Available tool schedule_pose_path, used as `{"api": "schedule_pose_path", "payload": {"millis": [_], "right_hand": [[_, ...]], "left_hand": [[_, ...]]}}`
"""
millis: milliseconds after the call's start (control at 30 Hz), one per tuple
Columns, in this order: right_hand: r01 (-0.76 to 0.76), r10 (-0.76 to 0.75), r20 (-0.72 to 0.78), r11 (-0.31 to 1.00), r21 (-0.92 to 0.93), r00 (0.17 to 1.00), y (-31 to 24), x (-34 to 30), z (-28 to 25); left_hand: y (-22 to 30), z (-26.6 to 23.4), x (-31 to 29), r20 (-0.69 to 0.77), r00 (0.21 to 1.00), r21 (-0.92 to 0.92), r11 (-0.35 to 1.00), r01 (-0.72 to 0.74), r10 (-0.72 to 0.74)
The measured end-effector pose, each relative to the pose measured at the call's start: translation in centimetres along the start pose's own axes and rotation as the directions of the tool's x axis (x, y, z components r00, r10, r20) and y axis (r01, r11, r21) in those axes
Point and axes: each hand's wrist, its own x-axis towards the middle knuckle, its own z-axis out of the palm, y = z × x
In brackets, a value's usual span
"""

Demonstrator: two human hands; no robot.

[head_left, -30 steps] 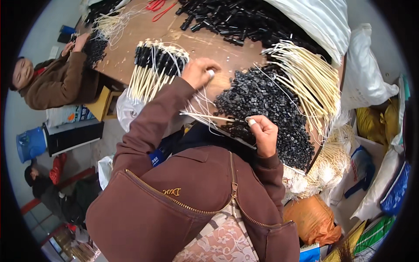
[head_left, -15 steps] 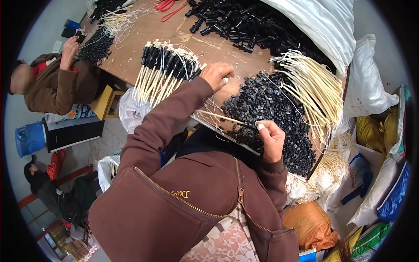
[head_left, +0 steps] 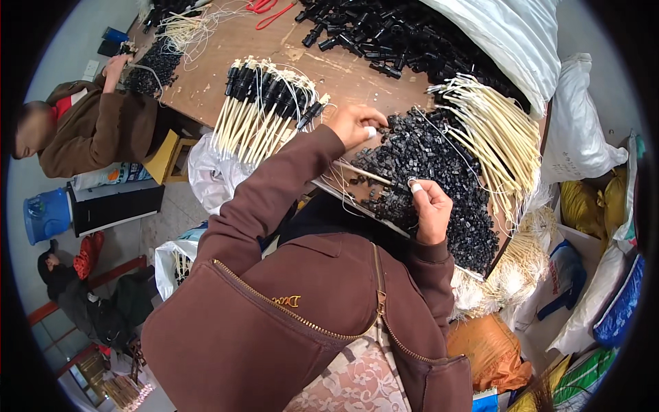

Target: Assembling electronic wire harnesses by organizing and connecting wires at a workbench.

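Looks done: a row of sticks with black tubes fitted (head_left: 257, 113), laid side by side at left on the table (head_left: 206, 79). Looks left: plenty loose, namely a bundle of pale sticks (head_left: 501, 147), a pile of small black pieces (head_left: 446, 172) and a heap of black tubes (head_left: 395, 34). One pale stick (head_left: 367, 172) is in hand, seemingly partway, over the near edge of the small-piece pile. Right hand (head_left: 432, 209) pinches its right end, thumb on finger. Left hand (head_left: 351, 126) is half curled, fingertips at the pile's left edge; can't tell if it grips a piece. Stick's long axis runs mostly crosswise, pale end left and slightly farther from the body, dark end right. Dark end is small and partly hidden, so its fitting is unclear.
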Motion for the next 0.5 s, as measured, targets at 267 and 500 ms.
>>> {"api": "schedule_pose_path", "payload": {"millis": [267,500], "right_hand": [[0.105,-0.104,-0.024,0.993,0.057,0.994,1.9,1.3,1.8],[0.139,-0.143,-0.072,0.988,-0.063,0.987,1.3,-0.3,2.9]], "left_hand": [[5.7,6.9,-4.5,0.063,0.949,0.122,0.942,-0.313,0.308],[4.9,6.6,-5.5,-0.096,0.884,0.399,0.831,-0.386,0.457]]}}
